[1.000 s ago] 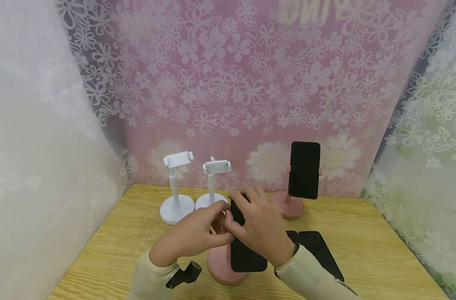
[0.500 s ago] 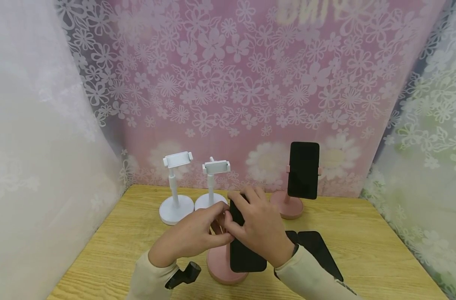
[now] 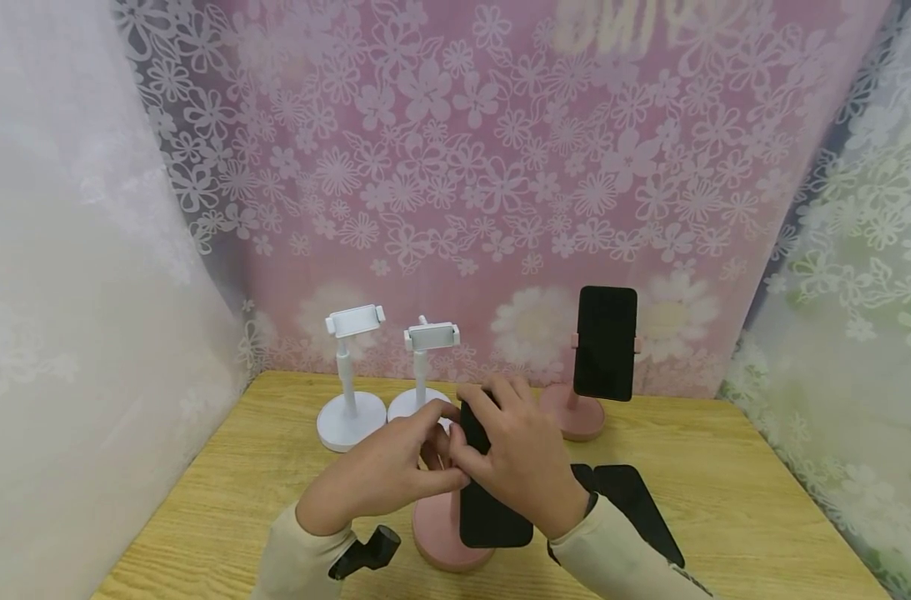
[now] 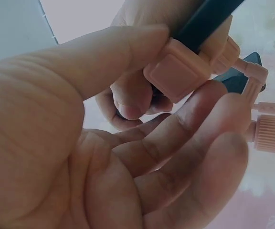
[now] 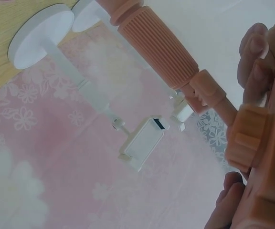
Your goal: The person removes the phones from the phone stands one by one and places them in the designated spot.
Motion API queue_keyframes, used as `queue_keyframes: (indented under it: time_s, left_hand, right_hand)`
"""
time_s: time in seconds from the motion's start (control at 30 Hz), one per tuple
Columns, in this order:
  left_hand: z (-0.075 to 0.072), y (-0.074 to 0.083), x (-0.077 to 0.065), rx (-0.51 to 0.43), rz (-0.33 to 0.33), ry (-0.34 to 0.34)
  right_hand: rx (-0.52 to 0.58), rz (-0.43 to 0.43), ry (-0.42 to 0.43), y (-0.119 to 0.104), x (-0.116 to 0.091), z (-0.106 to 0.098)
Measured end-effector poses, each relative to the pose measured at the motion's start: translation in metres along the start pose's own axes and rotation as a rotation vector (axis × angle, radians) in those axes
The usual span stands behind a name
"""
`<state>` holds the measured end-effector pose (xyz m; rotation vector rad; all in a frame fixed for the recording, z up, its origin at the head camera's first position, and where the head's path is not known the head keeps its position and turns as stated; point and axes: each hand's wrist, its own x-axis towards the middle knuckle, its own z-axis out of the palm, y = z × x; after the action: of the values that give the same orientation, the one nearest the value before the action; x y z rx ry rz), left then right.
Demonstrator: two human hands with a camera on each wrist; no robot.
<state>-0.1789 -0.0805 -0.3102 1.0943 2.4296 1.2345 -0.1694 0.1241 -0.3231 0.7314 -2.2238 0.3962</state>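
In the head view, a black smartphone (image 3: 493, 518) stands upright in front of a pink phone stand (image 3: 446, 537), at the near middle of the table. My right hand (image 3: 523, 454) grips the phone from its right side, fingers over the top part and thumb at the left edge. My left hand (image 3: 383, 471) is at the phone's left edge. In the left wrist view, its thumb and fingers pinch the pink clamp end (image 4: 176, 72) that sits against the phone's edge. The right wrist view shows the stand's ribbed stem (image 5: 159, 47) and the back of the clamp (image 5: 266, 176).
Two white phone stands (image 3: 352, 421) with bare holders are at the back left. Another pink stand (image 3: 575, 412) at the back right bears an upright phone (image 3: 606, 343). Dark phones (image 3: 638, 508) lie on the wooden table (image 3: 237, 500), partly behind my right forearm.
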Motion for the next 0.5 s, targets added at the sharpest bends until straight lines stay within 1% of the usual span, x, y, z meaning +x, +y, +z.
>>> queue_keyframes:
  time_s: [0.07, 0.2, 0.27, 0.33, 0.5]
  left_hand:
    - [0.0001, -0.0012, 0.0008, -0.037, -0.013, -0.009]
    - [0.001, -0.0019, 0.0027, -0.161, -0.057, -0.049]
    - [0.0016, -0.0013, 0.0023, -0.194, -0.076, -0.058]
    - [0.0026, 0.0003, 0.0014, -0.187, -0.083, -0.048]
    - [0.0073, 0.0052, 0.0005, -0.074, -0.067, 0.035]
  right_hand:
    - [0.003, 0.005, -0.001, 0.0, -0.0004, 0.0001]
    - [0.01, 0.011, 0.009, 0.0008, -0.0014, 0.0009]
    - [0.013, 0.017, 0.015, 0.0005, -0.0016, 0.0012]
    - [0.008, 0.023, 0.017, 0.0007, -0.0019, 0.0015]
    - [0.001, 0.042, 0.017, 0.0022, -0.0037, 0.0004]
